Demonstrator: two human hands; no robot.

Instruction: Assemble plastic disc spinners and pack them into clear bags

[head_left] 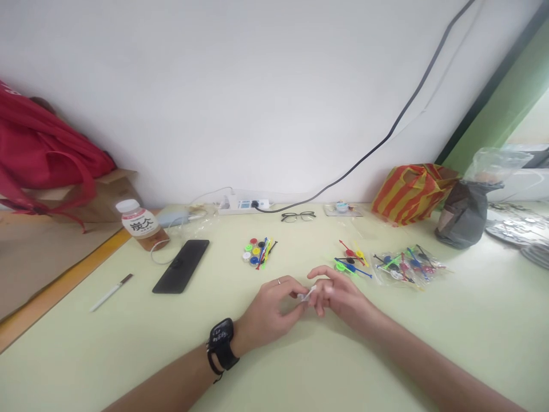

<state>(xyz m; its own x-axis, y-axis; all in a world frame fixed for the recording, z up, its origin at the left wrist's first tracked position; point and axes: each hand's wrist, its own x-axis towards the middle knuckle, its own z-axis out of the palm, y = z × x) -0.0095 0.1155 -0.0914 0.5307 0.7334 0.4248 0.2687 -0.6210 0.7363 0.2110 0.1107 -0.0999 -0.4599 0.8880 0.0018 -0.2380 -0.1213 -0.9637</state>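
My left hand (274, 306), with a ring and a black watch on its wrist, pinches a small white plastic piece (307, 294) between thumb and fingertips. My right hand (337, 294) meets it from the other side, its closed fingertips on the same piece while the index finger arches out above. The fingers cover much of the piece. Beyond the hands lies a group of coloured discs (254, 252) with several small plastic arrows (266, 253) beside them. To the right is a loose pile of assembled coloured spinners (351, 260), next to clear bags of spinners (407, 266).
On the left are a black phone (180, 266), a pen-like knife (111, 293) and a drink bottle (141, 224). Glasses (298, 216) and a power strip (243, 206) lie by the wall. A striped bag (414, 193) and a dark bag (463, 214) stand back right.
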